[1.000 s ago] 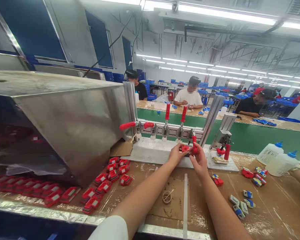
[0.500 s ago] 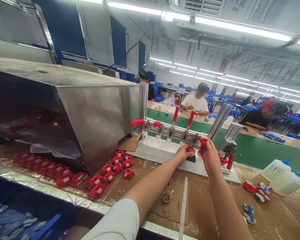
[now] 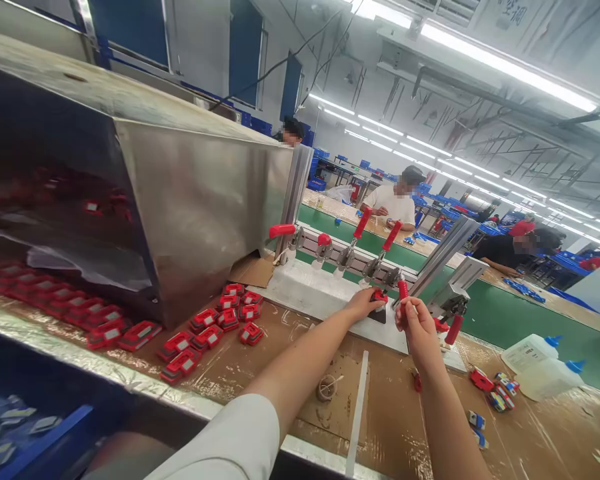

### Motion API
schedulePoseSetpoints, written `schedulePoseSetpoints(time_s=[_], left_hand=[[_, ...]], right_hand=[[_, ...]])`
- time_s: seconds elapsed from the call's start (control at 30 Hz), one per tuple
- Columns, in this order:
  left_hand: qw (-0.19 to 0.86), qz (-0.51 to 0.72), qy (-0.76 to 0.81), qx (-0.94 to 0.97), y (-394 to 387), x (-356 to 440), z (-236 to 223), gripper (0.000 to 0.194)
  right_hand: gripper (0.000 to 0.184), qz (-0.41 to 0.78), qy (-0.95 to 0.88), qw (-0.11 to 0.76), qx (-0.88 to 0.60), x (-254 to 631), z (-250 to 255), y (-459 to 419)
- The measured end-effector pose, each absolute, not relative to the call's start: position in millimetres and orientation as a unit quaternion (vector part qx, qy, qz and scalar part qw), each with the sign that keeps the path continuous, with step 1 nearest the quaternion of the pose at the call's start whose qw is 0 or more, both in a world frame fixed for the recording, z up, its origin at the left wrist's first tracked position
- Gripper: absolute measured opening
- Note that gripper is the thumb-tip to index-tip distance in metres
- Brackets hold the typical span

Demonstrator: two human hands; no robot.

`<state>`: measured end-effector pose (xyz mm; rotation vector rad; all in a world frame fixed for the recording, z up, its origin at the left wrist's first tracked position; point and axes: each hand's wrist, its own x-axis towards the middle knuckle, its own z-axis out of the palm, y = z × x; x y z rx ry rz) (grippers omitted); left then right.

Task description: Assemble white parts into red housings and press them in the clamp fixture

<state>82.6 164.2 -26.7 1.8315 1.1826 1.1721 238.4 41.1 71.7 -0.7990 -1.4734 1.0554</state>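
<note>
A row of toggle clamps with red handles is mounted on a metal fixture (image 3: 300, 283) in front of me. My left hand (image 3: 363, 303) is closed on a small red plastic part (image 3: 379, 295), above a dark block (image 3: 377, 315) at the fixture's front edge. My right hand (image 3: 416, 327) has its fingers closed round the lower end of a red clamp handle (image 3: 403, 289), just right of that part. Two neighbouring clamp handles (image 3: 363, 223) stand raised. The left end handle (image 3: 283, 230) lies flat. My left fingertips are partly hidden.
Several red parts (image 3: 207, 337) lie on the brown bench left of my arm, beside a large metal hood (image 3: 195, 200). A small round cup (image 3: 327, 388) and a white strip (image 3: 359, 413) are in front. Two bottles (image 3: 550, 380) stand right. Co-workers sit beyond the green belt (image 3: 510, 313).
My right hand has moved down slightly, and the clamp handle in it stands more upright. My left hand stays at the red part. The view has tilted and shifted.
</note>
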Motion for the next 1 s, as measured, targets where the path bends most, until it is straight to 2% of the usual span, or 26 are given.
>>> schedulePoseSetpoints(time_s=[0.23, 0.63, 0.73, 0.87, 1.0], left_hand=[[0.311, 0.446, 0.461, 0.701, 163, 83, -23, 0.038], [0.315, 0.43, 0.471, 0.703, 156, 79, -15, 0.04], [0.318, 0.43, 0.472, 0.701, 156, 79, -15, 0.04], [0.323, 0.431, 0.473, 0.697, 157, 80, -16, 0.041], [0.328, 0.431, 0.473, 0.695, 158, 79, -19, 0.041]], right_hand=[[0.032, 0.41, -0.639, 0.543, -0.358, 238, 53, 44], [0.033, 0.313, -0.712, 0.498, -0.383, 237, 36, 45], [0.039, 0.314, -0.696, 0.503, -0.406, 230, 40, 43], [0.065, 0.352, -0.614, 0.548, -0.445, 223, 33, 52], [0.056, 0.359, -0.62, 0.516, -0.469, 228, 11, 68]])
